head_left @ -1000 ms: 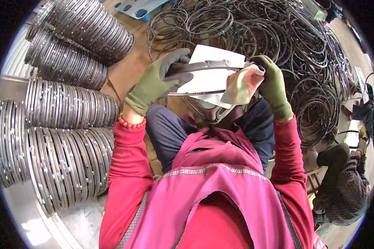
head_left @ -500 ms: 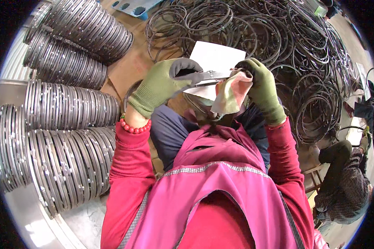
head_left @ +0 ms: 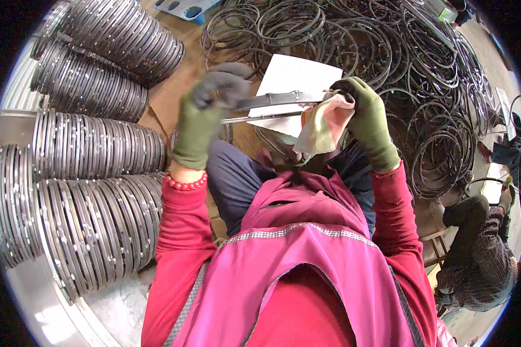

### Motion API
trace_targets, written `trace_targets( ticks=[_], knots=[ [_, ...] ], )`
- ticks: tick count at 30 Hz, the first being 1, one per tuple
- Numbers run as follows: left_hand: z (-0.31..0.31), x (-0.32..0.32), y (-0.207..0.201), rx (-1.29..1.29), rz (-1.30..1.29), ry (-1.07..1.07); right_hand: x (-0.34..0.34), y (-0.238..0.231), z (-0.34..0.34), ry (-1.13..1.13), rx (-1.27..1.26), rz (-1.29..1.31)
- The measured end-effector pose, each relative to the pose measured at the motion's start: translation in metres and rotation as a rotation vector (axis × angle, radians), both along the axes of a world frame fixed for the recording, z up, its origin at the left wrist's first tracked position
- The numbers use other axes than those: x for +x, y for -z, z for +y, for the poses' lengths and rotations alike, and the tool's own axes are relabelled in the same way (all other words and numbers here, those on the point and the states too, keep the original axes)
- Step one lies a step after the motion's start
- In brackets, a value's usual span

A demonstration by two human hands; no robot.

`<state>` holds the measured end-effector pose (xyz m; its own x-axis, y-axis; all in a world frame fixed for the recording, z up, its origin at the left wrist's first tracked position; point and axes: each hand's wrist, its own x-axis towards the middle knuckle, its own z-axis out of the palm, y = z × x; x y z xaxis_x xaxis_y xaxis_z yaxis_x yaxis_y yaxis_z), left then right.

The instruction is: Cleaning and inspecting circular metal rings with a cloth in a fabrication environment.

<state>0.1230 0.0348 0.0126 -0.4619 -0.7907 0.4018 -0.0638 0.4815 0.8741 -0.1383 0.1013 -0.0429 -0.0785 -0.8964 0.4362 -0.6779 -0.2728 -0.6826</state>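
Observation:
My right hand point(head_left: 364, 124), in a green glove with dark fingers, is closed on a light reddish cloth point(head_left: 324, 124). The cloth wraps the right part of a thin metal ring point(head_left: 281, 99), seen nearly edge-on, with a small fitting on its band. My left hand point(head_left: 205, 113), gloved the same way, is by the ring's left side. Its fingers look bent but are smeared by motion, so whether they touch the ring is unclear. Behind the ring a white sheet point(head_left: 301, 72) lies tilted.
Rows of stacked metal rings point(head_left: 98, 231) stand at my left. A large heap of loose dark rings point(head_left: 411, 75) spreads from the far middle to the right. A blue perforated tray point(head_left: 188, 8) is at the far edge. Another person point(head_left: 477, 254) sits at the right.
My left hand has moved left along the ring, away from the cloth, baring more of the band. My right hand and the cloth have barely moved.

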Motion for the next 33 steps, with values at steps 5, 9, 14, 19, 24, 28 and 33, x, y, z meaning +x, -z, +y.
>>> trace_targets(
  ticks=[5,9,14,19,24,28,33],
  knots=[
    [-0.028,0.063,-0.006,-0.115,-0.097,-0.315,0.001,0.000,-0.001,-0.016,-0.022,-0.060],
    [-0.002,0.003,-0.025,-0.762,-0.403,-0.255,-0.003,0.002,-0.006,-0.001,-0.011,-0.014],
    [-0.001,-0.038,-0.003,-0.402,-0.978,-0.257,0.004,-0.012,-0.019,-0.047,-0.072,0.134],
    [-0.010,-0.049,0.014,-0.475,-0.713,-0.333,0.022,-0.039,-0.031,0.089,-0.234,0.497],
    [-0.020,-0.034,0.027,-0.449,-0.516,-0.358,0.060,-0.049,-0.045,0.122,-0.182,0.689],
    [-0.034,-0.003,0.037,-0.409,-0.552,-0.371,0.029,-0.035,-0.050,0.021,-0.220,0.458],
    [-0.060,0.040,0.066,-0.276,-0.363,-0.360,-0.077,0.100,-0.051,-0.007,0.036,-0.160]
  ],
)
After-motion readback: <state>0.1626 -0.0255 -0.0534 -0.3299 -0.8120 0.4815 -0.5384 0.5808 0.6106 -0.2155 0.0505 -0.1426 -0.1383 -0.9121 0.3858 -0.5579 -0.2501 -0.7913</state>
